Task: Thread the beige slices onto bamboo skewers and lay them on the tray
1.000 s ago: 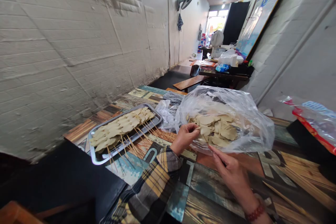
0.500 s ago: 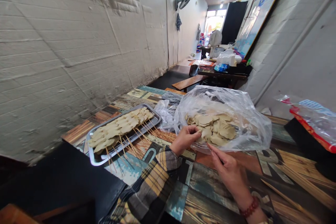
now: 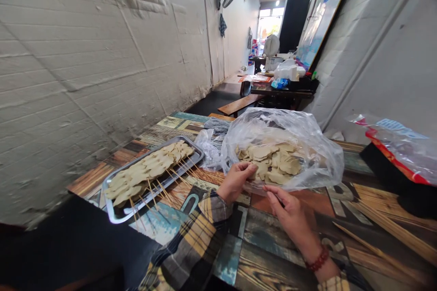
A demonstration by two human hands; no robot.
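At the near edge of a clear plastic bag (image 3: 317,154), my left hand (image 3: 235,182) is closed, thumb and forefinger pinched on what looks like a flat beige slice. More of these thin, floppy beige slices (image 3: 273,161) lie heaped in the bag's mouth. My right hand (image 3: 288,209) is just to the right and nearer me, its fingers closed together; what they hold is too small to make out. To the left, a metal tray (image 3: 114,218) carries rows of overlapping beige slices (image 3: 150,168) threaded on bamboo skewers (image 3: 167,191), whose bare ends stick out over the near rim.
Loose bamboo skewers (image 3: 392,232) lie on the patterned tabletop (image 3: 266,241) at right, beside a black container (image 3: 382,173) with red-edged plastic packaging. A crumpled plastic bag (image 3: 208,150) and a grey cloth (image 3: 216,125) sit behind the tray. Beyond are a bench (image 3: 241,103) and another table.
The view has shifted, so the whole scene sits slightly further left. My right fingers have come up a little beside the bag's edge; my left hand stays pinched at the slices.
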